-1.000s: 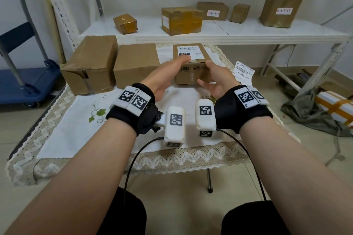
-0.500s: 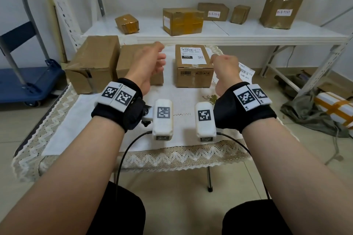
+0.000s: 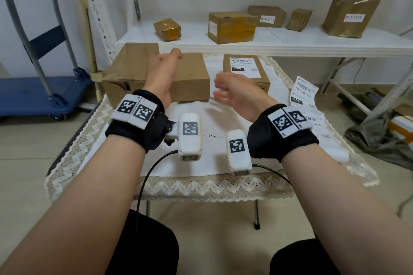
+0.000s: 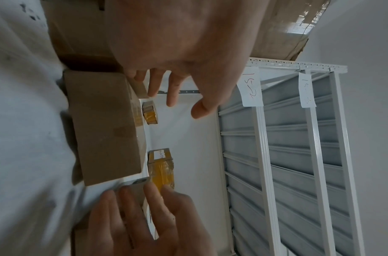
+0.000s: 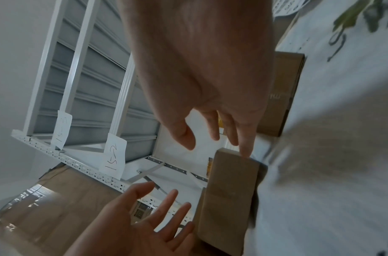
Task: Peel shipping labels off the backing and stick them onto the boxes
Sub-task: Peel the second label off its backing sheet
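Note:
Three brown boxes stand at the back of the table. The right box (image 3: 254, 83) carries a white shipping label (image 3: 244, 66) on its top. The middle box (image 3: 192, 78) and the large left box (image 3: 125, 71) have bare tops. My left hand (image 3: 166, 67) hovers over the middle box's left side, fingers relaxed and holding nothing. My right hand (image 3: 225, 91) is in the air between the middle and right boxes, fingers spread and motion-blurred. A strip of labels on backing (image 3: 302, 91) lies at the table's right edge. In the left wrist view my left hand (image 4: 173, 93) is spread near the middle box (image 4: 107, 129).
A white shelf (image 3: 290, 40) behind the table holds several taped boxes. A blue hand cart (image 3: 40, 94) stands at the left. The table wears a white lace-edged cloth (image 3: 212, 185). A green cloth and a package (image 3: 400, 123) lie on the floor at the right.
Both hands let go of the labelled box and moved left. The left hand now hovers over the middle box, and the right hand has opened beside it.

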A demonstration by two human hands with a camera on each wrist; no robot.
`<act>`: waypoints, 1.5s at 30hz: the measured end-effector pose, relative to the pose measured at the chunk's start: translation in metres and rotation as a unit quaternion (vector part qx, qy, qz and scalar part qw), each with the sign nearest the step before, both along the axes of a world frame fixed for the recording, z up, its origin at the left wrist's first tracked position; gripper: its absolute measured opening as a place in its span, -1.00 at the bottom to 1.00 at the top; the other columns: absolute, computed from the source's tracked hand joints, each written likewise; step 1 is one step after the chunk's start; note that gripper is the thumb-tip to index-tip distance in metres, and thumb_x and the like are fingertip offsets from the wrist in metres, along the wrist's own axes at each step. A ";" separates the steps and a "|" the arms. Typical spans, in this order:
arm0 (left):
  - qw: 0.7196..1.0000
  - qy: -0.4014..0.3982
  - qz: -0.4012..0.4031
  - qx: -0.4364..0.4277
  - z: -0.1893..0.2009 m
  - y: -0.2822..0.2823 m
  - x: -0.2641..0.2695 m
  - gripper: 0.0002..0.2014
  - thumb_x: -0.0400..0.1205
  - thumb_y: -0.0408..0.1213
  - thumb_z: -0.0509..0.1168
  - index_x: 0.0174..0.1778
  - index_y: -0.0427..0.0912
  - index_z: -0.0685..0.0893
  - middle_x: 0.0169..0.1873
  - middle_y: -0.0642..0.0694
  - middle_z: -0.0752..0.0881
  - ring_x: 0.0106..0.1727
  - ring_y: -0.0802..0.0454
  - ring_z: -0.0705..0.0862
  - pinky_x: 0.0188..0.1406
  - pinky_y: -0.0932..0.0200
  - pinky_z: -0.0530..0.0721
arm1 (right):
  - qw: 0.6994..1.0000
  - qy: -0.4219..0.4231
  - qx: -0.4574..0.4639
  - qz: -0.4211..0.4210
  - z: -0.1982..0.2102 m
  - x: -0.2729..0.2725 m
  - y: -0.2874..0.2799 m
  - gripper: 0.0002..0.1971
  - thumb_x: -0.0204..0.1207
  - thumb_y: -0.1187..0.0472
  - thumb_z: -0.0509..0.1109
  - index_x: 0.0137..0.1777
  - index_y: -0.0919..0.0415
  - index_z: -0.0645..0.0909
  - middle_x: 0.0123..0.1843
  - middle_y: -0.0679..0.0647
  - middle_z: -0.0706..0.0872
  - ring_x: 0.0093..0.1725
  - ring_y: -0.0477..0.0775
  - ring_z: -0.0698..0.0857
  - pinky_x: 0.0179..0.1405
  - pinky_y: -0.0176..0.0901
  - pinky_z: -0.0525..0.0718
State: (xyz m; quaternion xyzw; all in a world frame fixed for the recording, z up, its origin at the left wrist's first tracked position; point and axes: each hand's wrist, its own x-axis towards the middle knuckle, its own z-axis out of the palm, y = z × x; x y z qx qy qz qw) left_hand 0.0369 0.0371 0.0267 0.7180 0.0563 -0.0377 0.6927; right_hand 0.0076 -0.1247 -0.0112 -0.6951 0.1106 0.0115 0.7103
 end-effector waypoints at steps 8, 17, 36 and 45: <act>0.999 0.008 -0.032 0.018 -0.006 0.009 0.006 -0.60 0.67 -0.04 0.34 0.43 0.01 0.54 0.36 -0.01 0.58 0.43 -0.04 0.51 0.50 -0.18 0.52 | 0.998 0.049 -0.025 0.019 -0.007 0.015 0.019 -0.74 0.73 0.15 0.34 0.35 0.19 0.56 0.35 0.12 0.55 -0.08 0.14 0.34 -0.10 -0.18 0.52; 0.999 0.000 -0.001 0.035 -0.011 0.006 0.008 -0.71 0.68 -0.06 0.34 0.29 0.02 0.54 0.09 0.05 0.57 0.32 -0.08 0.51 0.35 -0.14 0.58 | 0.998 0.054 0.012 -0.020 -0.007 0.020 0.022 -0.45 0.70 -0.09 0.36 0.60 0.15 0.46 0.57 0.19 0.52 0.05 0.12 0.50 -0.08 -0.17 0.53; 0.998 0.024 0.024 -0.045 -0.017 0.025 0.001 -0.69 0.67 -0.12 0.34 0.32 -0.07 0.64 -0.10 0.04 0.70 -0.26 0.14 0.54 -0.35 0.26 0.51 | 0.982 0.093 0.159 -0.032 0.008 -0.041 0.002 -0.83 0.63 0.13 0.41 0.12 0.15 0.54 0.02 0.23 0.58 -0.02 0.23 0.66 -0.41 -0.01 0.78; 0.995 0.065 -0.058 -0.043 -0.019 0.027 -0.008 -0.29 0.37 -0.09 0.54 0.50 0.03 0.56 0.26 -0.17 0.76 0.12 -0.13 0.78 -0.23 0.05 0.82 | 0.987 0.088 0.129 0.042 0.004 -0.070 -0.016 -0.72 0.57 0.12 0.37 0.21 0.22 0.53 -0.16 0.14 0.47 0.03 0.23 0.44 -0.19 0.11 0.82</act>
